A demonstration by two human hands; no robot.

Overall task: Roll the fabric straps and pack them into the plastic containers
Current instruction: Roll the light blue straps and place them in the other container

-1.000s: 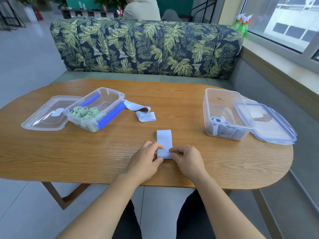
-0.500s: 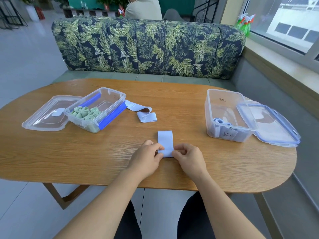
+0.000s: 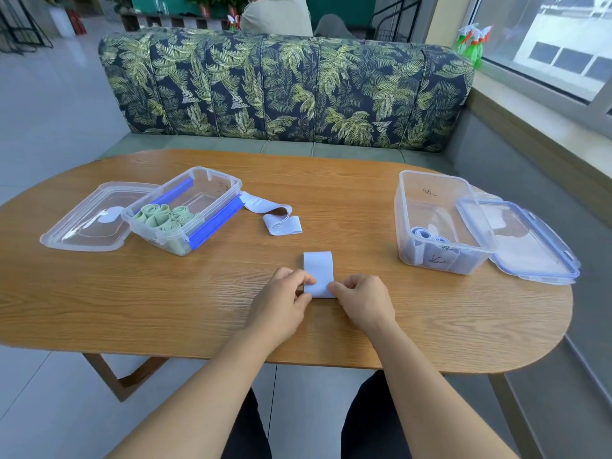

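Observation:
A short pale lavender fabric strap [image 3: 318, 268] lies flat on the wooden table [image 3: 364, 329], pointing away from me. My left hand [image 3: 281, 301] pinches its near left corner and my right hand [image 3: 362, 301] pinches its near right corner, where the strap's end is curled up. A second pale strap [image 3: 276, 217] lies loose and wavy beside the left container [image 3: 185, 210], which holds several rolled green straps [image 3: 164, 218]. The right container [image 3: 440, 223] holds rolled pale blue straps [image 3: 427, 236].
The left container's clear lid [image 3: 89, 220] lies to its left. The right container's blue-rimmed lid [image 3: 523, 240] lies at the table's right edge. A leaf-patterned sofa [image 3: 284, 91] stands behind the table, and a person sits beyond it. Bare wood stretches between the containers.
Both hands have stayed at the strap's near end with small finger shifts; the visible flat length of strap looks slightly shorter. The containers and the loose strap have not moved.

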